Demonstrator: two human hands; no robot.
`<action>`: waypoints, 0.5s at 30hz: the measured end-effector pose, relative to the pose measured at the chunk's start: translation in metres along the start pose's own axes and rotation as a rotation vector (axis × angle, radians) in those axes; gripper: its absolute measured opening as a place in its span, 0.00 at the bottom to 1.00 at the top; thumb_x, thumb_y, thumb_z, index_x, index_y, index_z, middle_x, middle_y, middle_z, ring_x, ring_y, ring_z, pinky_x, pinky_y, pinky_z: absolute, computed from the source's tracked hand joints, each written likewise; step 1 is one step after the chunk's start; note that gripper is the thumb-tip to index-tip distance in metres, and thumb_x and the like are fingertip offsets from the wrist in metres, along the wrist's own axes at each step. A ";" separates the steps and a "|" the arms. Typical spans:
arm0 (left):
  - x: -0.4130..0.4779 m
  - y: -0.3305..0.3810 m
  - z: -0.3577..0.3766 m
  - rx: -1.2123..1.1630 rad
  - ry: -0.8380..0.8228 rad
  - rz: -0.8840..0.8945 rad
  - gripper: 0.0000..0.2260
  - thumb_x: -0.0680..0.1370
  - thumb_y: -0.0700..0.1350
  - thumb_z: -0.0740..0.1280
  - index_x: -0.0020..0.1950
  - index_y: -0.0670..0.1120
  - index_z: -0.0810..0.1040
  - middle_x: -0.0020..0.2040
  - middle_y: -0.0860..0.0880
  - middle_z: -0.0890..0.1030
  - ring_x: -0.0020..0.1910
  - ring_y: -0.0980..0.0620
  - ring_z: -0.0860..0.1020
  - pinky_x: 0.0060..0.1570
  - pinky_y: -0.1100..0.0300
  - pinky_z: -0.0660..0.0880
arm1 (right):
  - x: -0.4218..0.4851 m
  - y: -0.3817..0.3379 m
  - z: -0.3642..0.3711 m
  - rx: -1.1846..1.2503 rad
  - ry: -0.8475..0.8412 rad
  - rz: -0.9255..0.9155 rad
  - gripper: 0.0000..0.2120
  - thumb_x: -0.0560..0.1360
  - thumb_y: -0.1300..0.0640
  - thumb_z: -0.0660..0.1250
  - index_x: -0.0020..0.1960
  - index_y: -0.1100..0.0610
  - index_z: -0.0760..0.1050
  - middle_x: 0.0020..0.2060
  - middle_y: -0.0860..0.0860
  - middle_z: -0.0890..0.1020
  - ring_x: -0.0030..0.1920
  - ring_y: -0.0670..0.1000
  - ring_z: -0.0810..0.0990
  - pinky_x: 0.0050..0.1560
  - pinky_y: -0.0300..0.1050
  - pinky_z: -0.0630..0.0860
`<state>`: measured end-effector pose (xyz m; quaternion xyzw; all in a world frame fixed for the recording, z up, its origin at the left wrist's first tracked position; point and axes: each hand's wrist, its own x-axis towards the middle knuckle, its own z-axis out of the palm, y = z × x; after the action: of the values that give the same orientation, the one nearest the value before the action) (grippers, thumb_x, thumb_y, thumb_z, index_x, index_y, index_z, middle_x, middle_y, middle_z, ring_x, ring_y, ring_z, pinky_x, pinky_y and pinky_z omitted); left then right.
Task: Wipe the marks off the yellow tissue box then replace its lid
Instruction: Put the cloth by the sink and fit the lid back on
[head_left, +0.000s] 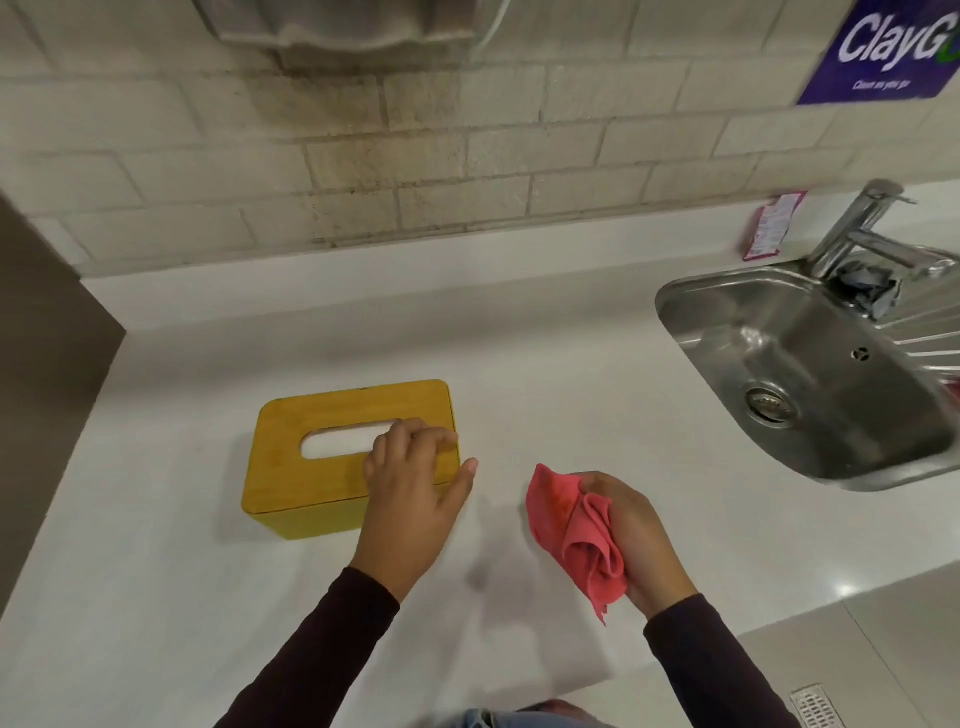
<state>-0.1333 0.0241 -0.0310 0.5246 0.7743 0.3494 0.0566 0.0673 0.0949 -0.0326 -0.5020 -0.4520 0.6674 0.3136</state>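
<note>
White stone countertop (519, 338) fills most of what we see, running back to a tiled wall, with a stainless steel sink (670, 306) sunk into its right end. The yellow tissue box (306, 517) stands on the counter's left half, well apart from the sink, its long side facing us. Its lid (322, 410) lies on top, and a thin dark seam shows along the front edge.

Our left hand (410, 499) lies across the lid's right end, its bent fingers (415, 441) touching the top beside the dispensing slot (337, 444) and its thumb splayed just off the box's end. We judge that this hand is there to steady the box or work the lid. We cannot tell whether it actually pinches the lid's edge.

Our right hand (639, 535) hovers near the box's right, fingers wrapped round a bunched pink cloth (571, 525), which we take to be kept ready for wiping. We can make out no marks on the faces turned towards us.
</note>
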 end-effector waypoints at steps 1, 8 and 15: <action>-0.001 0.008 0.005 -0.021 -0.039 0.057 0.13 0.75 0.57 0.60 0.54 0.52 0.75 0.54 0.54 0.70 0.56 0.53 0.67 0.57 0.59 0.59 | 0.000 -0.002 -0.008 -0.028 0.041 -0.029 0.14 0.74 0.63 0.59 0.36 0.57 0.82 0.32 0.50 0.83 0.34 0.48 0.79 0.39 0.46 0.74; -0.001 0.066 0.049 -0.079 -0.237 0.215 0.09 0.77 0.50 0.58 0.54 0.52 0.75 0.54 0.54 0.71 0.55 0.55 0.68 0.56 0.62 0.57 | 0.006 -0.023 -0.084 -0.249 0.227 -0.147 0.12 0.75 0.65 0.58 0.39 0.61 0.80 0.38 0.56 0.83 0.36 0.50 0.79 0.34 0.37 0.75; -0.002 0.123 0.112 -0.100 -0.365 0.247 0.08 0.79 0.49 0.58 0.55 0.55 0.74 0.54 0.58 0.69 0.57 0.57 0.66 0.56 0.66 0.52 | 0.014 -0.031 -0.181 -0.557 0.395 -0.198 0.11 0.74 0.52 0.61 0.35 0.51 0.77 0.31 0.48 0.81 0.32 0.40 0.80 0.33 0.38 0.72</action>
<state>0.0135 0.1010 -0.0414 0.6664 0.6629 0.2908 0.1787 0.2341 0.1717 -0.0251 -0.6412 -0.5938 0.3750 0.3094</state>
